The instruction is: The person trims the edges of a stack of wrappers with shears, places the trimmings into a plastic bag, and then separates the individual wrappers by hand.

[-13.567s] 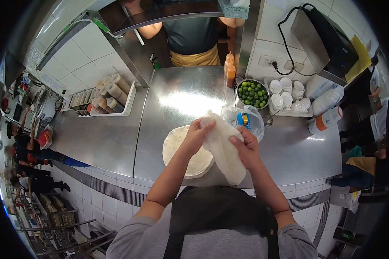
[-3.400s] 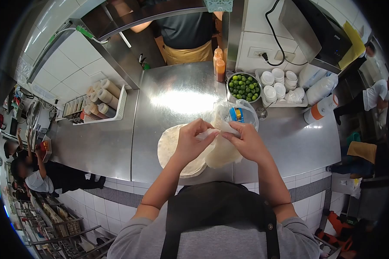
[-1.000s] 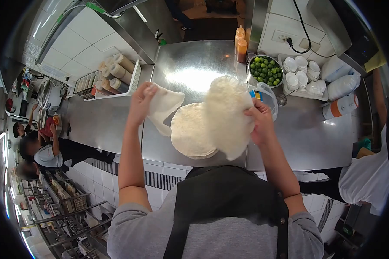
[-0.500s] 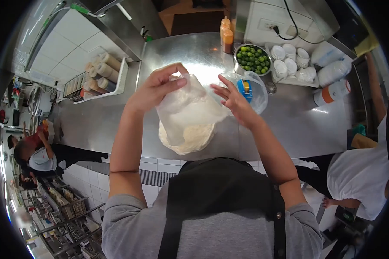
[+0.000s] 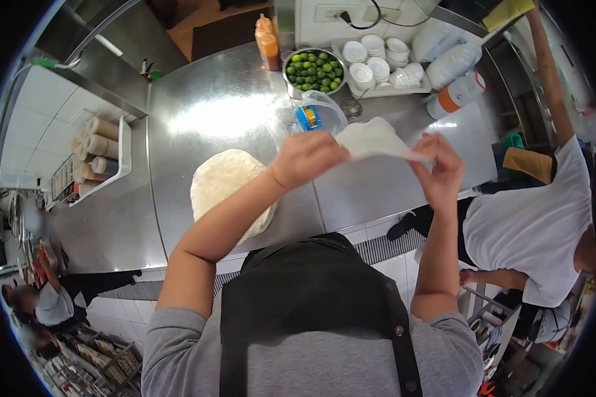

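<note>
My left hand (image 5: 309,159) grips one side of a thin, whitish plastic sheet (image 5: 375,140), fingers curled over its edge. On the opposite side my right hand (image 5: 442,169) pinches the sheet between thumb and fingers. Held above the steel counter (image 5: 351,192), the sheet hangs between both hands. A flat, pale round of dough (image 5: 225,182) lies on the counter to the left, partly behind my left forearm. Just beyond my left hand sit a blue tape dispenser (image 5: 308,118) and a clear plastic bag (image 5: 330,109).
Behind stand a bowl of limes (image 5: 314,71), sauce bottles (image 5: 267,46) and a tray of small white cups (image 5: 377,66). A white-and-orange container (image 5: 458,94) is at right. A basket of bottles (image 5: 116,169) stands left. A person in a white shirt (image 5: 530,218) is at my right.
The plastic sheet has come away from over the dough and moved right with both hands. My right hand, open before, now pinches it. My view has turned to the right.
</note>
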The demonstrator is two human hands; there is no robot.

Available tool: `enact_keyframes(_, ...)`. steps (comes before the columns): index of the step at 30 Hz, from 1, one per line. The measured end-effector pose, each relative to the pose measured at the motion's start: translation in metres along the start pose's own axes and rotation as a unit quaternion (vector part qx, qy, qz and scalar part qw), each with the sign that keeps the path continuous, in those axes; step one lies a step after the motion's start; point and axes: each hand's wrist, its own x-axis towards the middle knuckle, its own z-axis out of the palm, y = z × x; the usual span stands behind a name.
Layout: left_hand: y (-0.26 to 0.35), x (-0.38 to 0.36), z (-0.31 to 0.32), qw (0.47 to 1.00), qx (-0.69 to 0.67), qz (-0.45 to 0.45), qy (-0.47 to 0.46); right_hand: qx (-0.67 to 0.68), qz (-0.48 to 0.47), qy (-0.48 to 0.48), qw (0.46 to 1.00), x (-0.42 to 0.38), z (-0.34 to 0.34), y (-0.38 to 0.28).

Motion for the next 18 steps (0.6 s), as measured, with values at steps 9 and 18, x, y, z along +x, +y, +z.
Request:
enact_keyframes(9,0.005,-0.13,0.121,0.951,0.013,0.034,-0.307,-0.29,0.164,-0.084,0.939,-0.182,0.047,0.144)
enact_keyframes(18,0.019,-0.135,0.114,0.923,-0.041,-0.063,-0.376,-0.254,0.215,-0.142,0.932,-0.182,0.052,0.134)
